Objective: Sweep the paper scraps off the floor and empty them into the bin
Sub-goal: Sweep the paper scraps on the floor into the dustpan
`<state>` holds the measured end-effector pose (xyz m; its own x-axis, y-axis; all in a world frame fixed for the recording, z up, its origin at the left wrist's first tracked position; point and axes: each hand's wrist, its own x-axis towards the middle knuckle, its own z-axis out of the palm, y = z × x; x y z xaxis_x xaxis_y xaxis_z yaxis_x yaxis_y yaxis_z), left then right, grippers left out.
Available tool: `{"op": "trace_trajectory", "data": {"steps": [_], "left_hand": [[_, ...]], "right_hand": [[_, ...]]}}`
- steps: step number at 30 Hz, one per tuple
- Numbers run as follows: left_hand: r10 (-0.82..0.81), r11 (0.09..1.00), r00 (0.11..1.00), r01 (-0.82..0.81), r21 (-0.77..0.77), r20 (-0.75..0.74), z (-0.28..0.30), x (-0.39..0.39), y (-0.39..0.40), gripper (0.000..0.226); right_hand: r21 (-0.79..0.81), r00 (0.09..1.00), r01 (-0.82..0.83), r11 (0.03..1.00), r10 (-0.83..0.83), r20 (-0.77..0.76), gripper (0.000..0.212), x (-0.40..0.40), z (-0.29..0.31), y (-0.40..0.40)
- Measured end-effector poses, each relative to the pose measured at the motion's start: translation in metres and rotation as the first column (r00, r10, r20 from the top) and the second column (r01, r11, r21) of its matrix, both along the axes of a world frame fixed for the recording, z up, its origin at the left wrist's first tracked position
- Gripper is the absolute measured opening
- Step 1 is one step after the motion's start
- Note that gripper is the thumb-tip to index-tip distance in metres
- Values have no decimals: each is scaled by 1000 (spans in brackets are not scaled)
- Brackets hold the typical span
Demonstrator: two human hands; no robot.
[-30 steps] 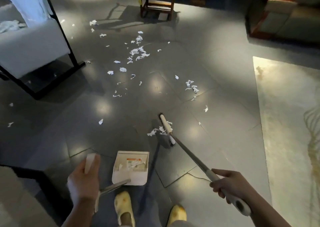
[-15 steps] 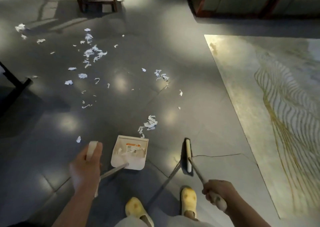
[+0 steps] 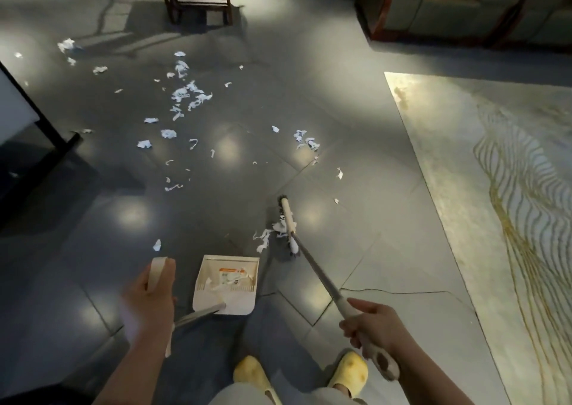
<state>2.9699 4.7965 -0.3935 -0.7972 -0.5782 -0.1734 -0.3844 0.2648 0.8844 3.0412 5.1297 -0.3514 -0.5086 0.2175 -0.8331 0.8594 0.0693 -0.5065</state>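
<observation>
White scraps (image 3: 272, 234) now sit against the broom (image 3: 288, 223), swung back beyond the dustpan (image 3: 227, 284); both hands clamp their handles, ready for another sweep in.

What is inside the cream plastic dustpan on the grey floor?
The cream plastic dustpan holds a few white paper scraps over an orange-and-white label. The scraps hide part of the label.

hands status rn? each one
Left hand: closed on the dustpan handle.
Right hand: closed on the broom handle.
</observation>
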Motion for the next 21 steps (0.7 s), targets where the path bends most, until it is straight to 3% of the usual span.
{"op": "trace_trajectory", "data": {"steps": [4,9,13,16,21], "left_hand": [[61,998,998,-60,-28,14,1,4,-14,32],[122,991,989,-116,-68,89,-2,16,-33,35],[193,980,979,-189,-57,63,8,23,-31,37],[223,974,972,-218,-67,71,13,17,-23,33],[361,930,931,-354,-94,62,13,-7,-3,40]], "right_hand": [[-43,999,0,999,-2,-45,32,-23,19,-11],[-206,997,-56,977,67,49,27,-61,12,-9],[-310,990,-81,947,113,87,23,-84,-10,-19],[-249,976,-193,949,212,51,9,-109,-28,-16],[-45,925,-367,929,370,85,11,-174,-36,10]]}}
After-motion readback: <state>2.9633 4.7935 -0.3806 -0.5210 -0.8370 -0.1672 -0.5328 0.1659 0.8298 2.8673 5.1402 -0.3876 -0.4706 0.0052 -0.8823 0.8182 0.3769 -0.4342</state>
